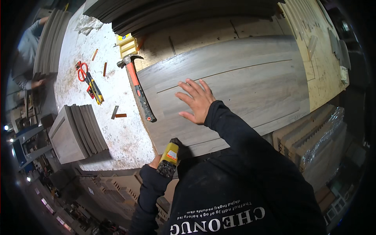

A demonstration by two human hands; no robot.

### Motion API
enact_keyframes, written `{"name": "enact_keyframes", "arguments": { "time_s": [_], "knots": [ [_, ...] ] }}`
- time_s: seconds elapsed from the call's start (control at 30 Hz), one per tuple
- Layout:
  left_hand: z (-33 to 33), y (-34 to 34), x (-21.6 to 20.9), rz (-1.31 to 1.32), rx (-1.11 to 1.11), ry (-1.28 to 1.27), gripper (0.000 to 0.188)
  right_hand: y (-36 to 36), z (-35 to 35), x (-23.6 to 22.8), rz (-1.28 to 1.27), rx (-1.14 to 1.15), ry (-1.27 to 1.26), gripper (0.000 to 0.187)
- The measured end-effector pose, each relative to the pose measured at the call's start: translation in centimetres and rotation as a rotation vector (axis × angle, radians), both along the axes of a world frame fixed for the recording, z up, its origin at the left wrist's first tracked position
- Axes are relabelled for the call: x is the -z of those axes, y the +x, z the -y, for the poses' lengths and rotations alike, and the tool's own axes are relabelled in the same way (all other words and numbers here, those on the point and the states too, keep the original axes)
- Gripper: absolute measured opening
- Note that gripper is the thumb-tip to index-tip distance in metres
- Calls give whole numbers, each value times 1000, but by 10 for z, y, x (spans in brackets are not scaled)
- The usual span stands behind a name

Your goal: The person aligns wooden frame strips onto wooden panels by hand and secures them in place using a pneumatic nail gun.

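Observation:
A wide grey wood-grain panel [250, 74] with a long thin groove lies in front of me. My right hand [199, 102] is over its middle, fingers spread and nothing in them; it seems to rest flat on the surface. By the panel's near left corner, my left hand [155, 161] is closed around a yellow and black tool [170, 153], whose exact kind does not show. The tool hides most of that hand's fingers. A claw hammer [136, 84] with an orange and black handle lies along the panel's left end.
On the white tabletop [129, 145] lie red-handled scissors [82, 72], a yellow and black utility knife [94, 90] and small strips. Stacked grey panels [78, 133] stand at left, more boards [188, 15] at the far side. A person's hand [38, 83] shows far left. Wrapped boards [313, 137] stand right.

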State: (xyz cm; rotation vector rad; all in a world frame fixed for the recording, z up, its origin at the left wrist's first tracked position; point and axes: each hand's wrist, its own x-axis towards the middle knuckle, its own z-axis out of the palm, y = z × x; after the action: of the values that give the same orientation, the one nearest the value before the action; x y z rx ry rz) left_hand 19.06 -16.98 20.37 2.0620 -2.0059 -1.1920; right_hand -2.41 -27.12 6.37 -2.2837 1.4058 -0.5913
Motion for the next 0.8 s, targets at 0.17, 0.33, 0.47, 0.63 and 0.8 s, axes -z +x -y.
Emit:
{"name": "enact_keyframes", "arguments": {
  "time_s": [0.17, 0.33, 0.47, 0.63, 0.8],
  "knots": [
    [0, 5, 7, 102, 79, -11, 21, -2, 1, -4, -4, 12, -17, 53],
    [13, 14, 2, 49, 46, 7, 26, 1, 2, -1, -3, 13, -34, 53],
    [41, 10, -6, -16, 19, 30, 26, -3, 1, -2, -9, 8, -23, 52],
    [56, 18, 12, -12, 54, -27, 25, -1, 2, -1, 0, 12, -24, 51],
    [59, 24, 21, 35, 118, -34, 26, 1, 2, -2, 11, 5, -23, 51]
  ]
}}
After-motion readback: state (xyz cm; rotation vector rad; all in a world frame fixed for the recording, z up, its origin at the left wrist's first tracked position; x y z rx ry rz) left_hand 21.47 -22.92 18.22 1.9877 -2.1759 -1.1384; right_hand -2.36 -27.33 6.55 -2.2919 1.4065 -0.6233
